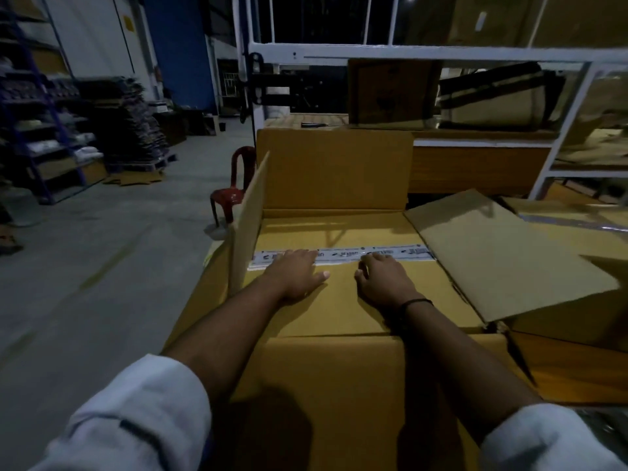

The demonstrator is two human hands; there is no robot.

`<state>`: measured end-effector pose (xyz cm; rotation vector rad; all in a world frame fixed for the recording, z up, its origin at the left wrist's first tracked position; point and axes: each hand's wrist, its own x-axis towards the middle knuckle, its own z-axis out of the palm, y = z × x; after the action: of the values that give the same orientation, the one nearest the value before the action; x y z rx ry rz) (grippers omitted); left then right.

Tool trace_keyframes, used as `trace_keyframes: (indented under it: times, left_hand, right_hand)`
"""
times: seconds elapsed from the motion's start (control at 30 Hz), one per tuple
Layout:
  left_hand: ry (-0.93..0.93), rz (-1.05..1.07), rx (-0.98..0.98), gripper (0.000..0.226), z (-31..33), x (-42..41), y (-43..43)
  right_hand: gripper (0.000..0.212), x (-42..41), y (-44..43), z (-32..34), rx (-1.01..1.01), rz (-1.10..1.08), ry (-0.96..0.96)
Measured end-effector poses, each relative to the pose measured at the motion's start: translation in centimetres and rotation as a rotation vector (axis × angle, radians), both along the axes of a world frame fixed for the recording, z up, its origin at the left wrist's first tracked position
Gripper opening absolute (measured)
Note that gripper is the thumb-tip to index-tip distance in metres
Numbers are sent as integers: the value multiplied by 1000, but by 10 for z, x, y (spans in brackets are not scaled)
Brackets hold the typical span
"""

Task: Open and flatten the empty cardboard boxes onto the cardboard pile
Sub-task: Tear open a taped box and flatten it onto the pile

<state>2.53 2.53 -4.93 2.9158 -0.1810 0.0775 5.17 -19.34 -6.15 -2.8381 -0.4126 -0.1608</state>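
Your left hand (295, 274) lies flat and spread, your right hand (383, 279) curled with fingertips on the tape strip (343, 255), both inside the open cardboard box (334, 302), holding nothing.

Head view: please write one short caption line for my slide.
Both hands, left and right, press on the taped seam of an open-flapped cardboard box.

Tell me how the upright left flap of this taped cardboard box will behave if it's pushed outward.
The left flap will probably swing stiffly as one flat sheet, hinging at its crease. It looks light for its size, being a single thin board. Unheld, it may spring partway back, since it stands upright while the right flap lies splayed outward.
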Motion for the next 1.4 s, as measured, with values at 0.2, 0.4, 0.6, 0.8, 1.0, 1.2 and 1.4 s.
trace_keyframes:
  times: [0.2,0.4,0.6,0.8,1.0,1.2,1.4]
  left_hand:
    - [-16,55,50,71,-10,17,-22]
    - [-7,86,90,67,-1,23,-25]
    - [98,127,110,68,11,25,-23]
    - [224,92,168,74,26,20,-31]
    - [234,101,213,89,22,13,-24]
    - [259,44,233,81,43,16,-15]
    - [33,-52,-40,48,82,-2,-3]
  right_hand:
    - [37,29,-20,-7,-28,53,51]
    - [45,42,-22,-3,-9,109,26]
    - [44,47,-15,17,-28,169,78]
    - [52,38,-7,21,-100,250,145]
    - [63,13,-7,11,-140,230,170]
    - [72,-8,-13,49,-102,221,127]
    - [84,-23,-4,86,-135,183,70]
